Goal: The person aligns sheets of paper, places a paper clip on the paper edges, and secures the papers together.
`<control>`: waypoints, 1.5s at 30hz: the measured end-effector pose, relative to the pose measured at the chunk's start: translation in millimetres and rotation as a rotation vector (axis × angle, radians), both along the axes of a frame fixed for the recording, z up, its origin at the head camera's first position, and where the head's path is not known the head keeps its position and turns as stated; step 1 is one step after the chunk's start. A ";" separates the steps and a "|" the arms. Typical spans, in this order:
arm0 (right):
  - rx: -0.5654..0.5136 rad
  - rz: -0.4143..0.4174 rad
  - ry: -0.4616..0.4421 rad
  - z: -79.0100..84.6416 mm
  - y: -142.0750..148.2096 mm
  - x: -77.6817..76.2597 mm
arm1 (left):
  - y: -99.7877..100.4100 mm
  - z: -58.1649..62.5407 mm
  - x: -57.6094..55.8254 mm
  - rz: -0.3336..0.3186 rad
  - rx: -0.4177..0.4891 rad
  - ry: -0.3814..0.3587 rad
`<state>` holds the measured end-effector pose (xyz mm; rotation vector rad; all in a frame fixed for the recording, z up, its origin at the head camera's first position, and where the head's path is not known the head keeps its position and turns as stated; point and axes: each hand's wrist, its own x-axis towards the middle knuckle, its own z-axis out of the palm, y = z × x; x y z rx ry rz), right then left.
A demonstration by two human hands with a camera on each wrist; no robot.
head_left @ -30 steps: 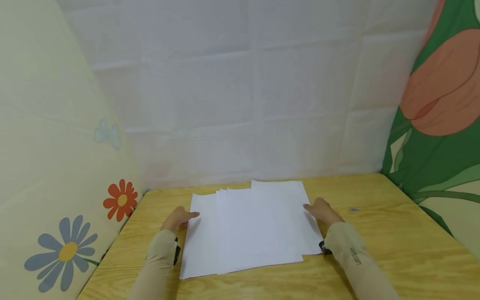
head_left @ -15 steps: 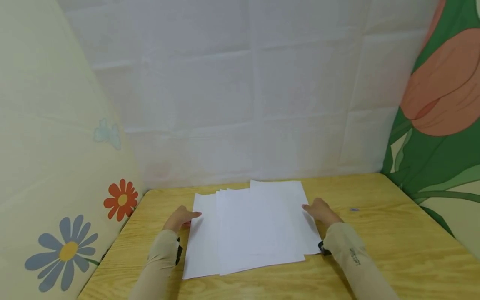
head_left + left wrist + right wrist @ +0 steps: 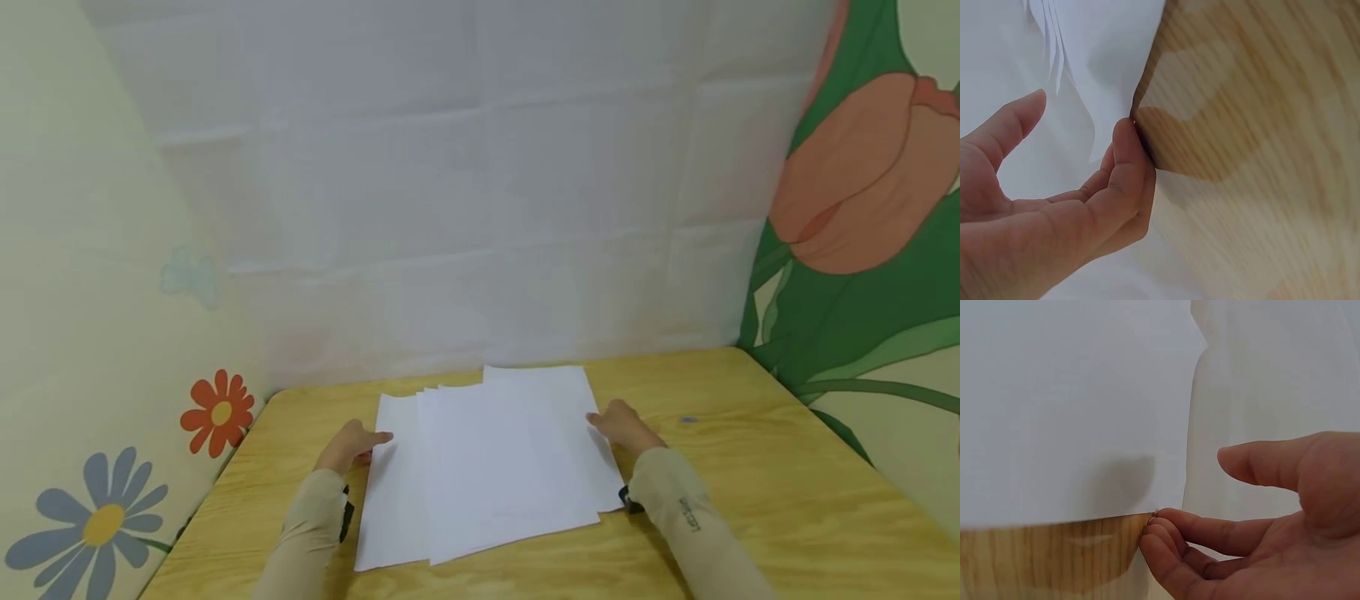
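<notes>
Creased white cloth backdrop (image 3: 450,183): we see it span the upper middle of the frame, above a yellow wood-grain counter (image 3: 750,467).
Loose white paper sheets (image 3: 495,467): we find them overlapping and unevenly fanned on the counter, lower middle of the frame.
Paper handling: we judge them light, thin and bendy, apt to slip over one another and crease under a hard push.
Paper hold: we would take the side edges with several fingertips, spreading the pressure.
Left hand (image 3: 347,446): lower left of centre, thumb and fingers apart, fingertips touching the sheets' left edge.
Right hand (image 3: 626,427): lower right of centre, thumb apart too, fingertips touching their right edge.
Beige sleeve (image 3: 678,492) lettering: small, dark, lower right; we cannot read it surely.
</notes>
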<state>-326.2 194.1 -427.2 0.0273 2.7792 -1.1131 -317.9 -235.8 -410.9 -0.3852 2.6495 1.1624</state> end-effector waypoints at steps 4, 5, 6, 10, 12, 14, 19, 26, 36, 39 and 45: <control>0.021 -0.004 0.000 -0.1 -3.6 -1.9 | -0.3 1.2 1.6 -0.005 -0.016 0.003; 0.025 -0.002 0.004 0.2 -4.0 -2.2 | 0.1 0.9 1.0 -0.009 -0.027 0.005; 0.029 0.000 0.009 0.3 -4.1 -2.5 | 0.9 0.8 0.5 -0.011 -0.036 0.007; 0.042 0.007 0.031 -0.2 -4.8 -3.0 | 3.7 -2.1 -4.3 -0.015 -0.049 0.014; 0.046 0.006 0.041 -0.7 -5.9 -3.2 | 4.9 -3.5 -6.5 -0.013 -0.055 0.011; 0.052 0.004 0.047 -1.5 -7.3 -3.2 | 6.2 -4.5 -7.9 -0.012 -0.064 0.009; 0.054 0.006 0.032 -1.9 -11.0 -2.1 | 10.8 -3.8 -6.9 -0.009 -0.056 0.010; 0.041 0.033 0.048 -0.6 -14.9 0.3 | 14.9 -4.6 -6.1 -0.013 -0.094 0.022; 0.011 0.044 0.057 -0.8 -18.4 2.1 | 21.1 -6.5 -8.3 -0.004 -0.068 0.021; 0.001 0.053 0.050 -0.2 -20.1 3.2 | 22.8 -6.6 -9.5 -0.005 -0.067 0.022; 0.005 0.071 0.054 0.6 -23.5 3.4 | 25.5 -7.2 -10.5 -0.021 -0.086 0.033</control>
